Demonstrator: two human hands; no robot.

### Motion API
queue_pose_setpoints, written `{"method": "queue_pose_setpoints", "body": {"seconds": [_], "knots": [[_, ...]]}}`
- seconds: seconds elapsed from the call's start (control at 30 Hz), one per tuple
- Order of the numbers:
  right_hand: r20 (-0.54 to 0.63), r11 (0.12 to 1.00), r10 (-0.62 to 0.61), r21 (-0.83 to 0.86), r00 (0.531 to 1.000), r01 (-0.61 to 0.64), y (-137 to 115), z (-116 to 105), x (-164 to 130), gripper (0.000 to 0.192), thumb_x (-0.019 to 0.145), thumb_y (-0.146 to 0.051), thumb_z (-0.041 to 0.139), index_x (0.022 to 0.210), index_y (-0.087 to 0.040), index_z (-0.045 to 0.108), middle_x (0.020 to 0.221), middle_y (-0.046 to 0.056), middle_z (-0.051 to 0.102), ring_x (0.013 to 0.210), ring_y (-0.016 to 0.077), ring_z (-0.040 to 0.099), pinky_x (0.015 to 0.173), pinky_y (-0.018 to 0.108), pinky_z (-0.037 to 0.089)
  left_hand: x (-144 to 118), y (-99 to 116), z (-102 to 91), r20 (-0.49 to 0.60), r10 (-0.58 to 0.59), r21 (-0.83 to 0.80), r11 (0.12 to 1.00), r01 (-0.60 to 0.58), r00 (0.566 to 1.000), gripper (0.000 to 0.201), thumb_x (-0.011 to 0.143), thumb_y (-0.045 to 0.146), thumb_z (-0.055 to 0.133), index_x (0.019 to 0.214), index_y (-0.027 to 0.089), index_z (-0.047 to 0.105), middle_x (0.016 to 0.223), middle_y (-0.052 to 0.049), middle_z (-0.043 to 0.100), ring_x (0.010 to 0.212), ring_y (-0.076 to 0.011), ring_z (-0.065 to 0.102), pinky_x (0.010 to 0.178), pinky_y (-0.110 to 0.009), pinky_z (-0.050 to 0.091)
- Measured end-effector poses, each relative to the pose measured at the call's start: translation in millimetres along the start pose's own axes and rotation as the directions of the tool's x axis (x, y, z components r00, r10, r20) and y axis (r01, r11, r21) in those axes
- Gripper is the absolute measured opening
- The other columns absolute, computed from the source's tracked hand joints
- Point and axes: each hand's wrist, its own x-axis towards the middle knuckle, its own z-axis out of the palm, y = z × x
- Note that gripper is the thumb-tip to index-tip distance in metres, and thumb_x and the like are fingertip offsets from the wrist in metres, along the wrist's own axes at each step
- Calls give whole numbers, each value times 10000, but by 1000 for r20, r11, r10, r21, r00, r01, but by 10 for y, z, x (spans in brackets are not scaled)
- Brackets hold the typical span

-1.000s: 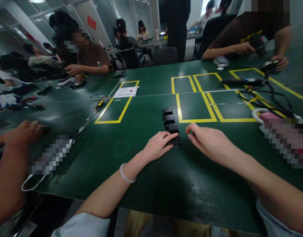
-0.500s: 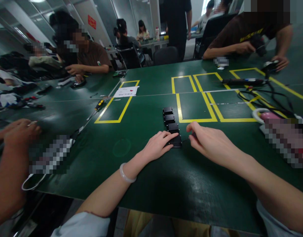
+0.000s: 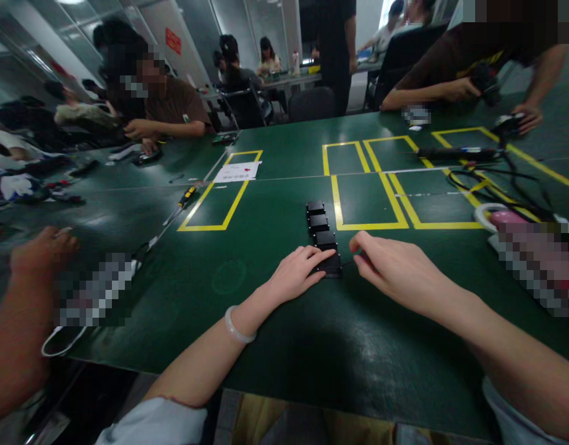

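A row of small black rectangular blocks (image 3: 318,221) runs away from me on the green table. The nearest block (image 3: 332,266) lies under the fingers of my left hand (image 3: 294,272), which holds it down with fingertips across its top and the thumb at its near side. To the right of that block, my right hand (image 3: 391,262) is closed in a pinch. A thin dark rod (image 3: 348,264) reaches from its fingertips toward the block's right side; my fingers hide its other end, so I cannot tell what tool it is.
Yellow tape outlines (image 3: 370,227) mark the green table (image 3: 266,337). A yellow-black screwdriver (image 3: 187,196) and a paper sheet (image 3: 237,172) lie left of centre. Black cables (image 3: 470,184) and a pink object (image 3: 507,217) are on the right. Co-workers sit opposite; a neighbour's hand (image 3: 43,253) is at left.
My right hand has shifted very slightly beside the block; my left hand and the blocks stay put. At the left, the neighbour's hand has moved a little.
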Motion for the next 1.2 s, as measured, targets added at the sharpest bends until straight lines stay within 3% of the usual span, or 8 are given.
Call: {"method": "queue_pose_setpoints", "body": {"seconds": [0.17,0.37,0.53,0.9,1.2], "knots": [[39,990,51,-131,998,-46,10,22,18,234,973,-363,295,945,-209,470,699,19,620,633,209,611,544,288,310,-4,-2,2,5,1,6,1000,-1,1000,493,956,315,472,1424,312,316,1231,-57,493,1096,-218,486,937,-380,454],[-17,1000,7,21,1000,-7,26,31,-5,125,920,-263,391,1024,-202,423,771,-1,613,647,162,596,562,267,345,-1,0,-3,4,-7,-5,1000,7,1000,497,953,317,475,1425,308,317,1225,-59,495,1103,-219,485,934,-375,453],[-30,1000,4,6,1000,-4,19,25,0,130,947,-320,376,980,-210,436,786,7,623,675,170,606,572,271,353,-1,-3,-3,4,0,-1,1000,0,1000,493,955,322,474,1423,309,319,1225,-59,494,1097,-219,485,933,-378,453],[66,997,34,-77,997,-29,36,23,23,191,974,-340,329,924,-200,448,715,27,635,619,192,606,532,277,312,-3,-2,0,-6,6,-6,1000,-6,1000,491,958,322,469,1425,317,319,1228,-58,494,1098,-217,487,930,-375,455],[-29,999,33,-2,999,-33,48,82,44,236,974,-399,326,946,-201,452,673,2,609,557,177,573,495,265,277,-5,-9,16,-9,6,6,1000,-6,1000,486,956,316,471,1420,310,326,1227,-57,495,1097,-217,486,932,-373,455]]}}
